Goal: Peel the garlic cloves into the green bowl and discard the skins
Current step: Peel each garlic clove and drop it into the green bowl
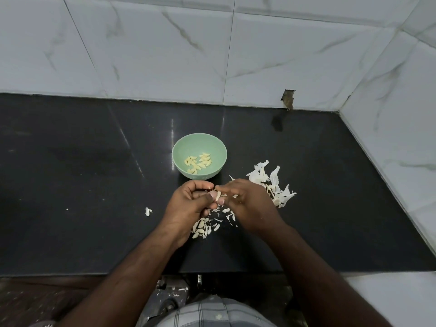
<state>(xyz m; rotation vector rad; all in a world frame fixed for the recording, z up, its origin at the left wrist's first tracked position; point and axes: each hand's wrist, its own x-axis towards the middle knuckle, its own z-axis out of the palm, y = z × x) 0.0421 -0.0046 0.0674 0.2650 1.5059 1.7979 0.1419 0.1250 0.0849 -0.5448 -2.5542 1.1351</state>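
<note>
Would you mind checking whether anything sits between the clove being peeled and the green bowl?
Nothing visible does: bare black countertop separates the hands' garlic clove from the pale green bowl just beyond.

The green bowl [199, 159] stands upright on the dark counter, at 12 o'clock from my hands. In its bottom lie many peeled cloves [198, 163], pale yellow. Between my fingertips I hold one clove [217, 194], still partly in its skin. Big white skins [271, 182] lie at 3 o'clock from the bowl. Small skins and unpeeled cloves [207, 226] lie at 6 o'clock, under my hands.
</note>
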